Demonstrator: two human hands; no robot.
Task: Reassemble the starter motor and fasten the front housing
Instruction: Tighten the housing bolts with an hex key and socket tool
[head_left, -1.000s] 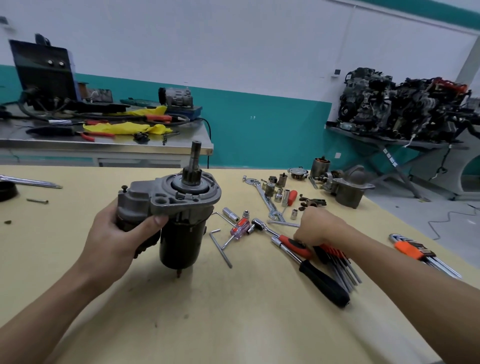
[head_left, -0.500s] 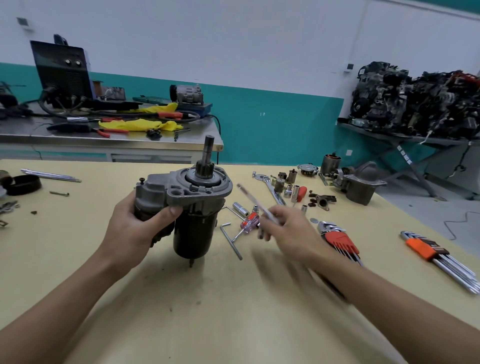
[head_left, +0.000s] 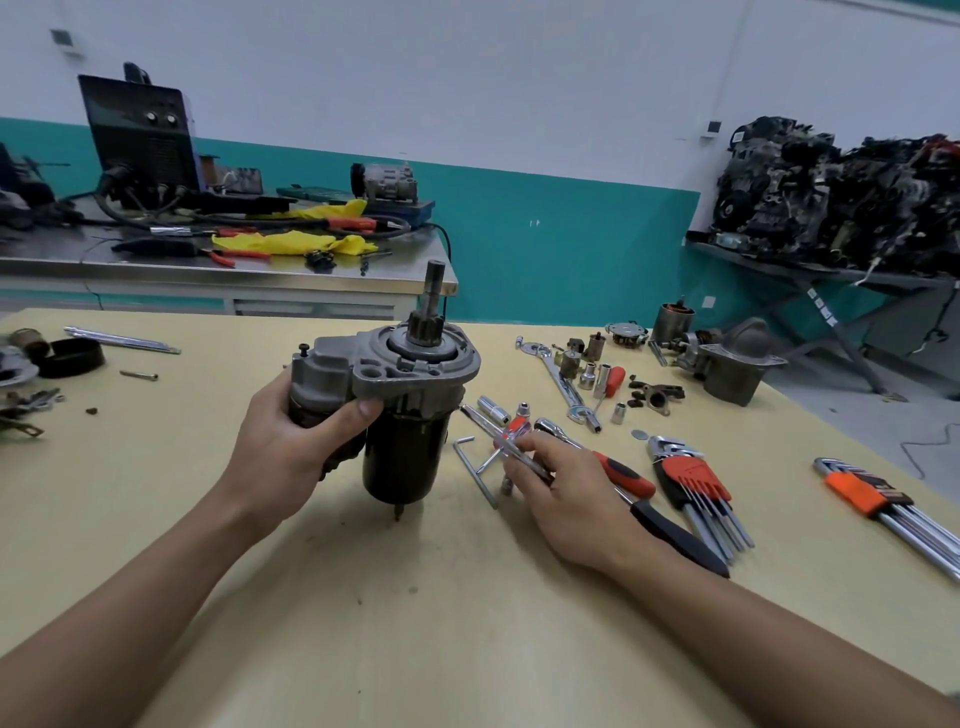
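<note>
The starter motor (head_left: 408, 441) stands upright on the yellow table (head_left: 363, 623), black body down, pinion shaft pointing up. Its grey end housing (head_left: 415, 366) sits on top. My left hand (head_left: 291, 441) grips the solenoid side of the motor, thumb against the housing flange. My right hand (head_left: 566, 493) is just right of the motor, low over the table, pinching a long thin metal bolt (head_left: 485, 423) that slants up and left toward the motor. A separate grey nose housing (head_left: 737, 364) lies at the table's far right.
Right of the motor lie a loose hex key (head_left: 475, 467), a ratchet with a red-black handle (head_left: 623, 475), sockets (head_left: 587, 374), a wrench (head_left: 558, 376) and two hex key sets (head_left: 691, 480) (head_left: 872, 499). Small parts (head_left: 67, 358) sit at far left. A steel bench (head_left: 223, 275) stands behind.
My right hand left the tool pile holding the long bolt, carried it toward the motor, and has since dropped lower beside it. My left hand kept its grip on the motor.
</note>
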